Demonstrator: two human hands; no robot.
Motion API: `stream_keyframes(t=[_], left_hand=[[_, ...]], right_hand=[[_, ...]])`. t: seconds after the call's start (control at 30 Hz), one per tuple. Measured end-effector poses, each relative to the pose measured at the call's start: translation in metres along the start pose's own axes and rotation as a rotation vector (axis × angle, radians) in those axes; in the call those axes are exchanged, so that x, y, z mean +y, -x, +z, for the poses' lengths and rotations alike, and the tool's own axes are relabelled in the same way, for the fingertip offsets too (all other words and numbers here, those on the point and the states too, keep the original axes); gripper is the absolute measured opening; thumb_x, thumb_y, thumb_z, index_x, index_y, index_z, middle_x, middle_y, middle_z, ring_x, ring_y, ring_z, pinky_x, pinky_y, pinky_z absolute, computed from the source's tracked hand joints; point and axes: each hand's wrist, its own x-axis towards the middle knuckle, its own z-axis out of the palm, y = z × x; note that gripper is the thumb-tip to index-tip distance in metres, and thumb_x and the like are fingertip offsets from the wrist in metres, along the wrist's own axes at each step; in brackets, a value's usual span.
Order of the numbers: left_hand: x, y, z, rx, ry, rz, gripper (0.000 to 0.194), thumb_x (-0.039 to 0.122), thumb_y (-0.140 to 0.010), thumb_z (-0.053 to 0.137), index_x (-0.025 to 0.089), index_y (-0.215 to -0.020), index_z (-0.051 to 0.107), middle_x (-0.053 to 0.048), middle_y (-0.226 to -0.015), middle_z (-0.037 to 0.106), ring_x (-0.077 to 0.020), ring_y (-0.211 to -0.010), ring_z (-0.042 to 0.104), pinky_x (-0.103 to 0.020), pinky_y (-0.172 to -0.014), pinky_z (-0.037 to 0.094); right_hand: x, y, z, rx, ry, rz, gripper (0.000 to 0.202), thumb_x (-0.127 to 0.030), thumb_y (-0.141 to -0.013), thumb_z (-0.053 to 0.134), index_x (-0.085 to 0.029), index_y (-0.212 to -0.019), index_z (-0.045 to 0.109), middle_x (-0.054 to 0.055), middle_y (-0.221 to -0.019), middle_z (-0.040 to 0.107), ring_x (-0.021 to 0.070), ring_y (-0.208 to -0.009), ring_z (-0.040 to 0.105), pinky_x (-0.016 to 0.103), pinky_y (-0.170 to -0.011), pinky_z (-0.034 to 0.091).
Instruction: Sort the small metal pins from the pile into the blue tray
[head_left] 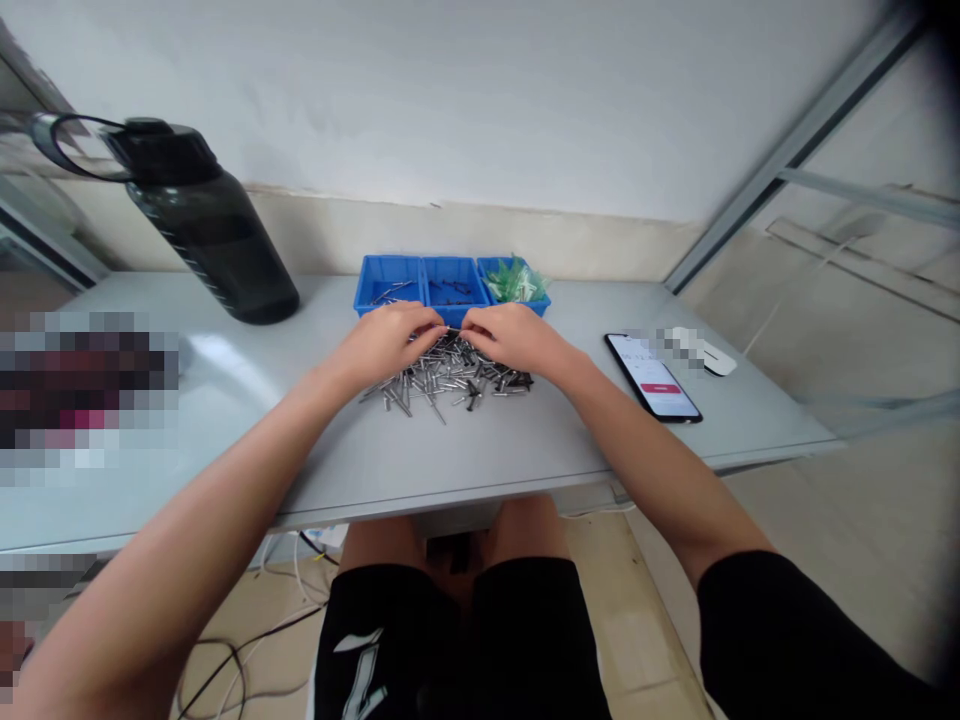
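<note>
Over a loose pile of small metal fasteners [431, 385], silver and black, both my hands meet with fingertips close together. Between them shows a thin silver pin-like fastener [453, 329]; its exact kind is too small to make out. My left hand [394, 338] is closed in a pinch at its left end. At the other end, the fingers of my right hand [510, 332] are pinched too. Right behind the hands stand blue bins [452, 312] joined in a row. Several thin fasteners lie in the left and middle bins, and green translucent pieces [517, 280] fill the right one.
A large dark water bottle [225, 245] stands at the back left of the grey table [450, 460]. To the right lie a lit phone [652, 378] and a white mouse [701, 352]. A blurred-out item rests at far left. Cables [247, 640] run across the floor.
</note>
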Motion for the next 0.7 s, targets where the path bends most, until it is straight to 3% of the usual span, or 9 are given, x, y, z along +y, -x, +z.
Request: stream_keyframes(t=[0.27,0.43,0.7], left_hand=[[-0.004,-0.0001,0.0012,-0.095,-0.051,0.01,0.031,0.034,-0.096,0.044,0.019,-0.095,0.071,-0.006,-0.088,0.068,-0.0213,-0.085,0.062,-0.031,-0.077,0.046],[-0.0037,-0.0008,0.0024,-0.132,-0.035,0.028,0.03,0.032,-0.096,0.044,0.018,-0.093,0.07,-0.006,-0.087,0.068,-0.0211,-0.083,0.062,-0.031,-0.075,0.045],[-0.0062,-0.0014,0.0027,-0.051,0.026,-0.063,0.024,0.033,-0.092,0.052,0.019,-0.094,0.071,-0.004,-0.086,0.07,-0.0193,-0.079,0.062,-0.029,-0.072,0.045]], right_hand=[[0.0001,0.001,0.0022,0.179,-0.068,-0.072,0.021,-0.03,-0.096,0.045,-0.018,-0.094,0.062,0.003,-0.082,0.067,0.0158,-0.076,0.058,0.027,-0.068,0.035],[-0.0054,0.0014,0.0063,0.219,-0.062,-0.158,0.027,-0.03,-0.099,0.039,-0.018,-0.097,0.063,0.006,-0.086,0.067,0.0177,-0.081,0.059,0.029,-0.073,0.038],[-0.0033,0.0015,0.0054,0.229,-0.093,-0.114,0.024,-0.03,-0.098,0.041,-0.019,-0.098,0.062,0.005,-0.086,0.066,0.0172,-0.08,0.058,0.029,-0.074,0.037]])
